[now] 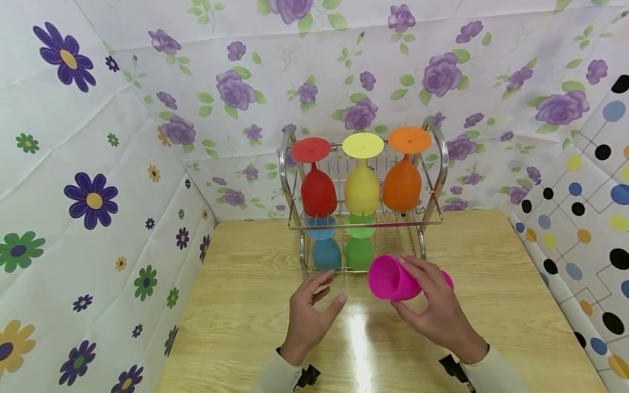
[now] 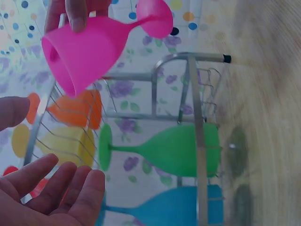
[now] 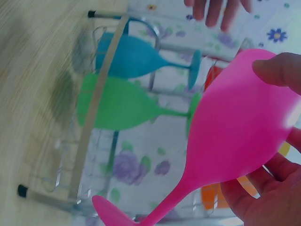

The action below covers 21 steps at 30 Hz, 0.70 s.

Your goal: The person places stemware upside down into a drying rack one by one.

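My right hand (image 1: 439, 311) grips a pink wine glass (image 1: 407, 285) by its bowl, thumb on one side and fingers on the other. The glass is tilted, its mouth toward the left hand and its stem and foot pointing away, as the right wrist view shows. Beside it, my left hand (image 1: 310, 316) is held with fingers spread and nothing in it, in front of the rack. On the rack's lower tier, a blue wine glass (image 1: 326, 254) and a green wine glass (image 1: 360, 254) stand upside down side by side.
A two-tier metal wire rack (image 1: 283, 183) stands at the back of the wooden table (image 1: 245, 295). Its upper tier bears upside-down red (image 1: 319, 191), yellow (image 1: 362, 191) and orange (image 1: 402, 185) wine glasses. Patterned cloth (image 1: 236, 90) hangs behind and at both sides.
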Available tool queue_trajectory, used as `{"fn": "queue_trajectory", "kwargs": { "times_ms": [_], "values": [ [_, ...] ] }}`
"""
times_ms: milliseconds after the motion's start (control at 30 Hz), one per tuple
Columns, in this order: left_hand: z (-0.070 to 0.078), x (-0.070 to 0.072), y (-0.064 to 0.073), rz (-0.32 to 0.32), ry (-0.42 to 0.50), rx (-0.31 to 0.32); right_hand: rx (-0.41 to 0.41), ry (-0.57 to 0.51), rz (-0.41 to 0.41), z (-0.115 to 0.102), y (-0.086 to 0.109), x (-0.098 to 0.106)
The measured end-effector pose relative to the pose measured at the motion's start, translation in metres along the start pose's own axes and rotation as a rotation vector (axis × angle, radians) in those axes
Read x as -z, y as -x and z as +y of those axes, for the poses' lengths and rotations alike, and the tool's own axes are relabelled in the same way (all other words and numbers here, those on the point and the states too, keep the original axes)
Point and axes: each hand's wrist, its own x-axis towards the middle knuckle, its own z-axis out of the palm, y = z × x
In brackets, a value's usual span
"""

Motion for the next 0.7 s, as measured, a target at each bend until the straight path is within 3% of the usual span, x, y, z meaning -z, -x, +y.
{"fn": "queue_trajectory", "kwargs": {
  "times_ms": [200, 433, 700],
  "values": [
    [0.017, -0.008, 0.005, -0.110, 0.015, -0.064, 0.143, 0.034, -0.038, -0.017, -0.006, -0.007],
    [0.028, -0.014, 0.010, -0.214, 0.001, -0.045, 0.263, 0.154, -0.116, -0.032, -0.006, -0.013],
    [0.030, -0.019, 0.014, -0.252, 0.020, -0.039, 0.358, 0.249, -0.165, -0.041, -0.003, -0.015]
  ]
}}
